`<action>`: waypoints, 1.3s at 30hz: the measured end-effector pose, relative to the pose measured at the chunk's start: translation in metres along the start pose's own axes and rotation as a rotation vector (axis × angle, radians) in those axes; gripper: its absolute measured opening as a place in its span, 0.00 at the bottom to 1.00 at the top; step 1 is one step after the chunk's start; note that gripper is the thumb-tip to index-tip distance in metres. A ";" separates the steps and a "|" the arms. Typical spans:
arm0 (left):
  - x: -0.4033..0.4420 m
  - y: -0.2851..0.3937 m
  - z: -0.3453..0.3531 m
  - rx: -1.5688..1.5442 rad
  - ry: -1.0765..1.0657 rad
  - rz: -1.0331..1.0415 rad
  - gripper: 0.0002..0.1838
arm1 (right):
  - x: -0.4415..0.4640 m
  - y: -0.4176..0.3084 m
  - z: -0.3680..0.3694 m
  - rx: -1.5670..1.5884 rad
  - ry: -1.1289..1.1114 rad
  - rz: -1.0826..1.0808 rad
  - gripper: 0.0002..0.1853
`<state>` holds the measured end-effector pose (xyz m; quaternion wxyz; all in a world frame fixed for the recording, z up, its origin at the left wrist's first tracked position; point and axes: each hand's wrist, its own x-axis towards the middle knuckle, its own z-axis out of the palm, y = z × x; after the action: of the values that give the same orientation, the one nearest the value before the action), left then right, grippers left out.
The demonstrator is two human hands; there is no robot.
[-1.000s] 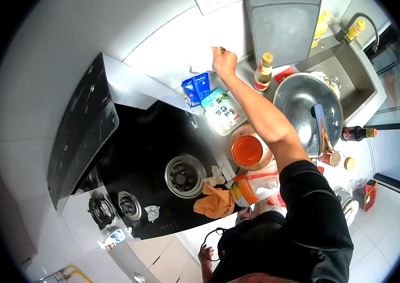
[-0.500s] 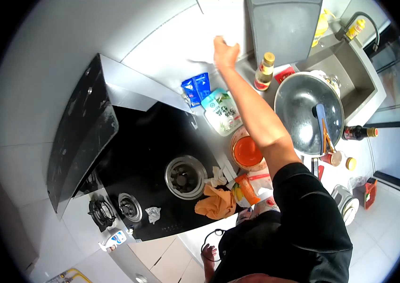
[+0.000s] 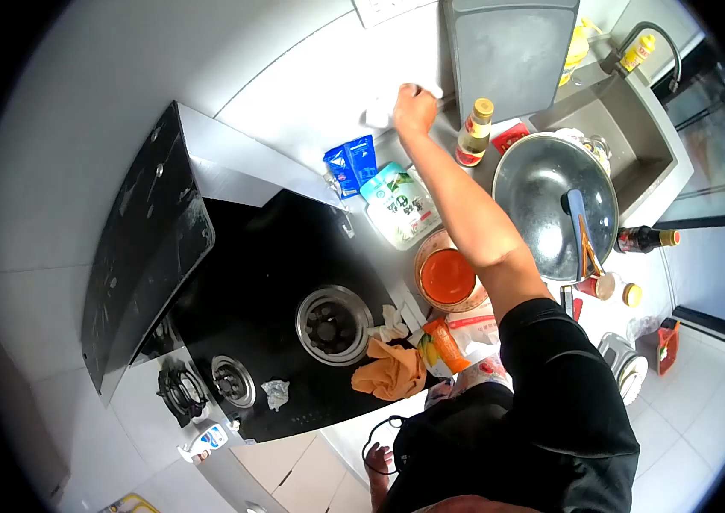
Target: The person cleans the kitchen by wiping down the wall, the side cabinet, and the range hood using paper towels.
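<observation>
Upper centre, the right hand point(image 3: 416, 111) clenches a thin white wipe point(image 3: 377, 114). Lower centre, the left hand point(image 3: 378, 460) has an indiscernible grip.

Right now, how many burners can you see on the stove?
2. The big burner is beside the orange cloth; the small burner is nearer the spray bottle. The hood covers part of the stove, so one may be hidden.

A black, short-sleeved top point(image 3: 572, 419) is worn, the hands point(image 3: 416, 111) bare.
</observation>
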<state>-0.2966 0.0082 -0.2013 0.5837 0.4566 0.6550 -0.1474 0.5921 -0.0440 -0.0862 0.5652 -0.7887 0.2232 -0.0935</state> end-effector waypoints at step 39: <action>-0.025 0.000 -0.033 0.236 -0.151 0.477 0.23 | -0.040 -0.026 0.017 -0.055 0.141 -0.573 0.14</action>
<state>-0.3204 0.0216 -0.1700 0.5919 0.6506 0.4618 -0.1146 0.5698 -0.0042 -0.0634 0.4773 -0.8262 0.0328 -0.2977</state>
